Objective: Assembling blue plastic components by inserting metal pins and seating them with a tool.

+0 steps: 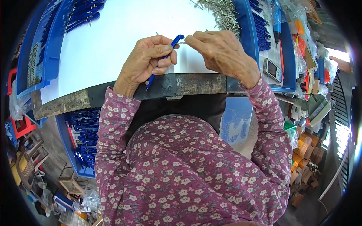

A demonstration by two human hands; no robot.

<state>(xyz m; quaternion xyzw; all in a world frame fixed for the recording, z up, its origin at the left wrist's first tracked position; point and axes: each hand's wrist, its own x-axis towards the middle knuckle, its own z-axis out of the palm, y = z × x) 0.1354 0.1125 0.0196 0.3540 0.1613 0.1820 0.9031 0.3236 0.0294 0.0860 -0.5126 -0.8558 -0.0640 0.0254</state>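
Observation:
Over the near edge of the white work surface [124, 22], my left hand [145, 62] is closed around a slim blue plastic piece [176, 40], shaped like a handle. It slants, its hooked end up and to the right and its thin tip near the table edge. My right hand [222, 51] pinches a thin metal pin [182, 43], which meets the blue piece near its hooked end. The pin's far end is hidden by my fingers. Beyond my right hand lies a heap of small metal pins [225, 17].
Similar blue pieces [83, 14] lie at the far left, with more in the right tray [260, 35], near a mobile phone [272, 70]. Below the worn table edge [201, 83], a blue crate [86, 171] holds many more. Cardboard boxes [301, 154] stand on the right floor.

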